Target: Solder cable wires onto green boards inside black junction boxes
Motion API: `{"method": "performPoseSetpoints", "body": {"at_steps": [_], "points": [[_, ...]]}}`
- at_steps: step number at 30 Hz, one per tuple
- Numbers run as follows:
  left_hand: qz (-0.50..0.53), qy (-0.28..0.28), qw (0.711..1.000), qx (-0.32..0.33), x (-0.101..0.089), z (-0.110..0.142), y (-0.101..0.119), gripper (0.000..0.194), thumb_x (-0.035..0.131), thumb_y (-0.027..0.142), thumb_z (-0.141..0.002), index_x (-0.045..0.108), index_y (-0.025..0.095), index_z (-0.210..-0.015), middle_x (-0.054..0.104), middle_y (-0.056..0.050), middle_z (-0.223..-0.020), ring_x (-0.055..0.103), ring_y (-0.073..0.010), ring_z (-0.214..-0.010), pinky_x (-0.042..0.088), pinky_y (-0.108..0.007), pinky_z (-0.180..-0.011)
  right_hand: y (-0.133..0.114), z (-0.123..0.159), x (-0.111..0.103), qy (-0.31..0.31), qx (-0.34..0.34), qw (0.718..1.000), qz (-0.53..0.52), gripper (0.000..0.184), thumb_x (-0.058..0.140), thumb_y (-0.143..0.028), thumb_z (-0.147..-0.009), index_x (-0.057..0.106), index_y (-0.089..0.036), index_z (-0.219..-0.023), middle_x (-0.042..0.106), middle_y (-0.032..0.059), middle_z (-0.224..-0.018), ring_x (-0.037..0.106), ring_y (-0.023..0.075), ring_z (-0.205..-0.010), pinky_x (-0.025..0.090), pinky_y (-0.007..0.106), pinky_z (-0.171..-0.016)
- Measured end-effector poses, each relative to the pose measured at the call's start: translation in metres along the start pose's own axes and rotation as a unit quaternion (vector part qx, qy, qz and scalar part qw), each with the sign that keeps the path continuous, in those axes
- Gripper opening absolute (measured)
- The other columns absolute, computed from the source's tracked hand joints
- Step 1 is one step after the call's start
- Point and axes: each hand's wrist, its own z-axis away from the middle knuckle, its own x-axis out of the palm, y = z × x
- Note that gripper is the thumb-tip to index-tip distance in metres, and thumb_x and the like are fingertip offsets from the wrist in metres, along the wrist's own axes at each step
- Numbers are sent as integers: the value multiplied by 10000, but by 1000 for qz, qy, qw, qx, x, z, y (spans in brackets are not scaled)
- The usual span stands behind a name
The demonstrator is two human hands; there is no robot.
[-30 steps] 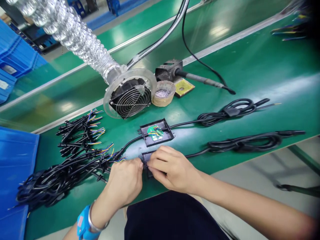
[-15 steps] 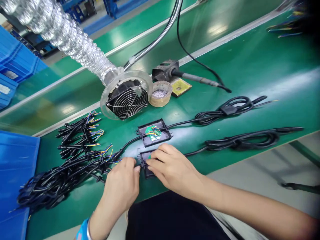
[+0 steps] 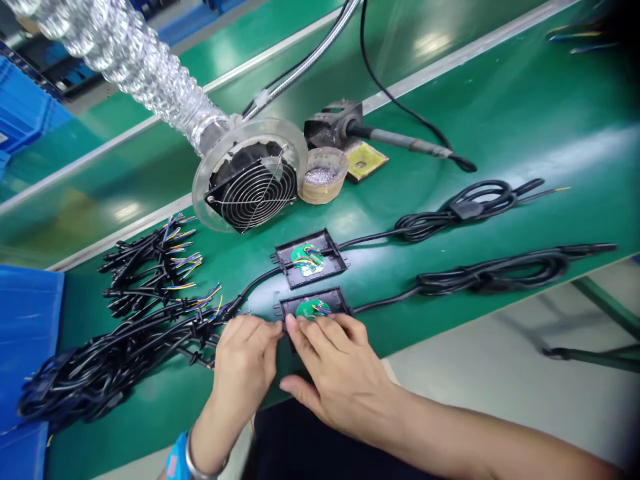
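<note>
The near black plastic case (image 3: 341,307) lies open-side up with a round green circuit board (image 3: 313,309) and thin coloured wires in it. My left hand (image 3: 246,357) is closed in a pinch at the case's left edge, on a black cable mostly hidden by the fingers. My right hand (image 3: 335,357) lies over the near part of this case, fingers stretched out and thumb apart, fingertips at its left side. Just beyond sits a second black case (image 3: 327,265) with a green board (image 3: 306,260), wires and a cable at either end.
A pile of black cables (image 3: 100,373) with bared coloured wires lies left, beside a blue bin (image 3: 30,320). Behind stand a fume fan (image 3: 257,197), a bowl of solder bits (image 3: 323,177), a yellow sponge (image 3: 366,162) and a soldering iron (image 3: 400,140). Coiled cables (image 3: 490,273) lie right.
My right hand has shifted toward me, its thumb now spread away, and more of the near board shows. My left hand has come closer to the case's edge. The view has shifted slightly.
</note>
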Motion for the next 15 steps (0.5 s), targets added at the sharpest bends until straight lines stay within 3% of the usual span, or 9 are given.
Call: {"method": "performPoseSetpoints", "body": {"at_steps": [4, 8, 11, 15], "points": [[-36, 3, 999, 20, -8, -1, 11, 164, 546, 137, -923, 652, 161, -1046, 684, -52, -893, 602, -197, -857, 498, -335, -798, 27, 5, -32, -2, -21, 998, -56, 421, 483, -397, -965, 606, -98, -1235, 677, 90, -1191, 473, 286, -1178, 307, 453, -997], [-103, -33, 992, 65, -3, 0, 40, 380, 472, 230, -956, 541, 81, -1298, 640, -146, -1217, 556, -268, -1119, 469, -399, -932, 63, 12, -60, 52, -4, 999, 13, 327, 557, -250, -919, 603, -109, -1211, 670, 115, -1190, 479, 317, -1151, 358, 470, -930], [-152, -64, 984, 69, 10, 0, 53, 389, 450, 245, -960, 550, 83, -1299, 652, -127, -1242, 572, -271, -1100, 462, -406, -914, 71, 10, -56, 8, -27, 999, 18, 348, 509, -322, -950, 605, -129, -1223, 674, 116, -1162, 502, 305, -1084, 365, 461, -879], [-191, -69, 976, 79, 22, -1, 54, 366, 448, 154, -929, 576, 67, -1261, 671, -129, -1219, 588, -266, -1072, 468, -404, -886, 63, 2, -33, -49, -54, 997, 7, 470, 507, -454, -952, 597, -103, -1251, 665, 117, -1179, 498, 277, -1075, 358, 444, -877]]}}
